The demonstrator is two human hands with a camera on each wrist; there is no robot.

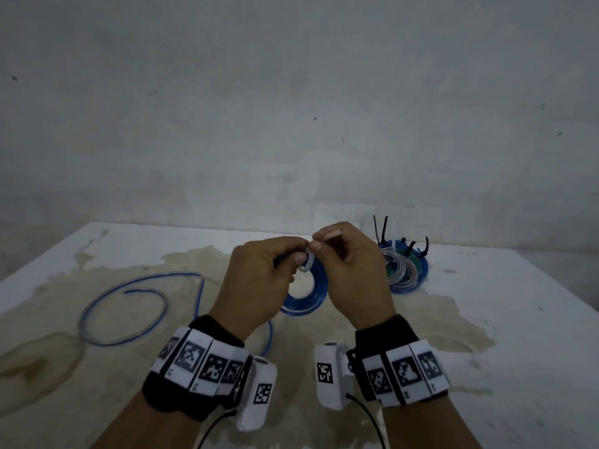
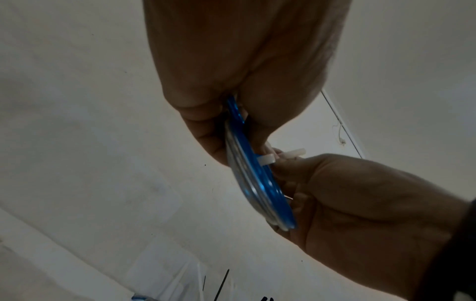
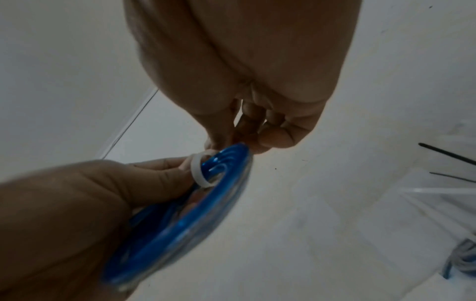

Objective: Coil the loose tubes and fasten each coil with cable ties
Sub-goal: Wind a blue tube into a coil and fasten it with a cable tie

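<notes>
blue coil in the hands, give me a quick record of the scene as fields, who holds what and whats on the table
held coil: blue coil, lifted above the table
left hand: grips the coil's upper left part
right hand: pinches the white cable tie
tie state: looped around the coil's strands, tightness unclear
loose tube: blue, uncoiled, on the table to the left
finished coils: stacked at the right, black ties sticking up
table surface: white, brown stains

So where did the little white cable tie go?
In the head view the white cable tie is looped around the blue coil, above the table's middle, pinched between the left hand and right hand.
</notes>
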